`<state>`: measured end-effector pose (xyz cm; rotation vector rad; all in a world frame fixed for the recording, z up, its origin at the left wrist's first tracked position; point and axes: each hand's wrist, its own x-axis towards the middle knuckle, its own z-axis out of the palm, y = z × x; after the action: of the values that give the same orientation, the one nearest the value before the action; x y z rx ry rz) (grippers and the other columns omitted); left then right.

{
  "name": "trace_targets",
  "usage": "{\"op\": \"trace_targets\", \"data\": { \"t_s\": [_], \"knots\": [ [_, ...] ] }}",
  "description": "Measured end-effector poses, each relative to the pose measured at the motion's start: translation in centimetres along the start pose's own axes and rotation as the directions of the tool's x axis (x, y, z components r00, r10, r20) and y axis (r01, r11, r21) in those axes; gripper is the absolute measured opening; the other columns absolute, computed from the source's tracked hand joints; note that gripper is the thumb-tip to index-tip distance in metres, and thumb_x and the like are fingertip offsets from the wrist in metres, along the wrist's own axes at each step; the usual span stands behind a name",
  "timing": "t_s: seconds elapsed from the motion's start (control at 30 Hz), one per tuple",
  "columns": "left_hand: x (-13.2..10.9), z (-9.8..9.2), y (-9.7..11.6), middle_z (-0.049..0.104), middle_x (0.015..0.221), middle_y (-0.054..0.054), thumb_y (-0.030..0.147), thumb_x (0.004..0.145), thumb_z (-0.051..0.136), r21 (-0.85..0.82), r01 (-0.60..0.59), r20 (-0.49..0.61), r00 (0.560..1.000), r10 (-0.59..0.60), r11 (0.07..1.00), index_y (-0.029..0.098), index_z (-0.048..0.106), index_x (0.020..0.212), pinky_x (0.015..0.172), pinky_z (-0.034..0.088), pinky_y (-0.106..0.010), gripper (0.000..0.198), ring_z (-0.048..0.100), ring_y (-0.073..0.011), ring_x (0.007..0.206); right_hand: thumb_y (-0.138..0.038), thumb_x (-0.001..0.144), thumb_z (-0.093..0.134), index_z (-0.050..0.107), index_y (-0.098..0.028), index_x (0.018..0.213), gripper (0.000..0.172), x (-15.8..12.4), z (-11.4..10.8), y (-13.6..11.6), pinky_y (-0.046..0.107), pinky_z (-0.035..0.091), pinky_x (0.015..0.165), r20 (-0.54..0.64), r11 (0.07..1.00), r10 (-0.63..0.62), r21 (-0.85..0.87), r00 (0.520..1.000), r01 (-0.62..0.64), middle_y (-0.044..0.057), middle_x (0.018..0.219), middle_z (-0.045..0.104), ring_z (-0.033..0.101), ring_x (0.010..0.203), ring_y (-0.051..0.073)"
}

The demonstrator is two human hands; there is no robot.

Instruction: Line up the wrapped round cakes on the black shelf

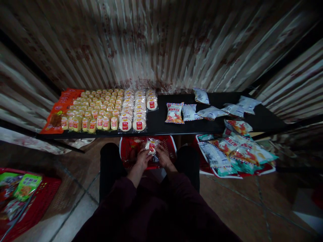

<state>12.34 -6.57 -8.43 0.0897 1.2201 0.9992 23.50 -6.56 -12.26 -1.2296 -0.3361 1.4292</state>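
Head view: a clear packet of round cakes with a red label is held low between the knees, above a red basket on the floor; it is pinched from both sides, the left hand and the right hand each closed in a grip on one edge. Beyond, a black worktop is set against a corrugated wall. On its left part, rows of small yellow cakes and columns of round cake packets are laid; on its right part, snack bags are scattered. Further snack bags are piled on the floor at right. A second red basket is seen at lower left.
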Motion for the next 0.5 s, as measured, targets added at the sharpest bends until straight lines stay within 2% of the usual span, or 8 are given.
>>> {"op": "trace_targets", "data": {
  "t_s": [0.2, 0.33, 0.5],
  "knots": [
    [-0.4, -0.4, -0.2, 0.066, 0.068, -0.001, 0.01, 0.073, 0.067, 0.057, -0.009, -0.047, 0.999, 0.012, 0.998, 0.017, 0.058, 0.081, 0.066, 0.053, -0.023, 0.014, 0.063, -0.0104, 0.061, -0.038, 0.052, 0.079, 0.067, -0.02, 0.093, 0.047, -0.2, -0.8, 0.5, 0.03, 0.052, 0.069, 0.021, 0.998, 0.011, -0.054, 1.0, -0.009, 0.002, 0.08, 0.073, 0.067, 0.072, 0.019],
    [-0.4, -0.3, -0.3, 0.066, 0.072, -0.001, 0.016, 0.072, 0.07, 0.064, -0.018, -0.084, 0.996, 0.023, 0.998, 0.018, 0.06, 0.09, 0.066, 0.053, -0.025, 0.021, 0.064, -0.0116, 0.063, -0.041, 0.055, 0.078, 0.066, -0.021, 0.098, 0.049, -0.4, -0.9, 0.5, 0.033, 0.053, 0.072, 0.037, 0.997, 0.009, -0.078, 0.999, -0.006, 0.003, 0.084, 0.074, 0.068, 0.076, 0.02],
    [-0.4, -0.1, -0.4, 0.066, 0.074, -0.002, 0.013, 0.075, 0.066, 0.077, -0.012, -0.082, 0.996, 0.018, 0.997, 0.017, 0.061, 0.088, 0.068, 0.053, -0.024, 0.014, 0.065, -0.0119, 0.067, -0.041, 0.053, 0.079, 0.061, -0.022, 0.107, 0.06, -0.2, -1.3, 1.0, 0.033, 0.054, 0.072, -0.02, 0.997, -0.015, -0.079, 1.0, 0.013, 0.002, 0.083, 0.072, 0.067, 0.074, 0.02]
  ]
}}
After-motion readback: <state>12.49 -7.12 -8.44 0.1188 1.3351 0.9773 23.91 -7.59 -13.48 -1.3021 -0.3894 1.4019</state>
